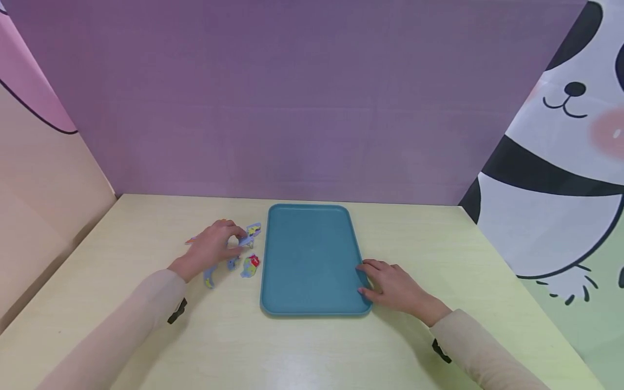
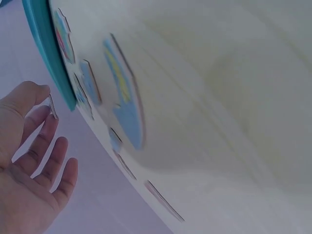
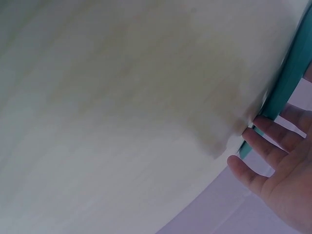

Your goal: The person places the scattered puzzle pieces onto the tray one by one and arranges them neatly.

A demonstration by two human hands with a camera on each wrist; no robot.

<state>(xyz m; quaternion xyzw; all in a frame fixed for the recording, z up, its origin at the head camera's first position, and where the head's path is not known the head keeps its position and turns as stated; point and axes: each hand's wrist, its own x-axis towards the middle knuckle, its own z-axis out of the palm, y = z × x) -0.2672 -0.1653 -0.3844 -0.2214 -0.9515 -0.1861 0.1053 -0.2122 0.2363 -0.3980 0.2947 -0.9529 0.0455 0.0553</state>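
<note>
My left hand (image 1: 212, 246) is left of the tray and pinches a thin, flat, blue-printed puzzle piece (image 2: 53, 107) between thumb and fingertips. Loose pieces lie below and around that hand: one with red and green print (image 1: 251, 266), a small blue one (image 1: 232, 264) and a blue-and-yellow curved one (image 1: 209, 277). A yellow-marked piece (image 1: 254, 229) shows just past the fingertips. My right hand (image 1: 395, 284) rests on the right edge of a teal rectangular tray (image 1: 312, 260), its fingers relaxed against the rim; the thumb is barely visible in the right wrist view.
The tray lies flat on a pale wooden table (image 1: 312, 352). Behind the table's back edge stands a purple backdrop (image 1: 292, 97). A panda-printed panel (image 1: 551, 227) is at the right, and a pale side wall (image 1: 44, 189) at the left.
</note>
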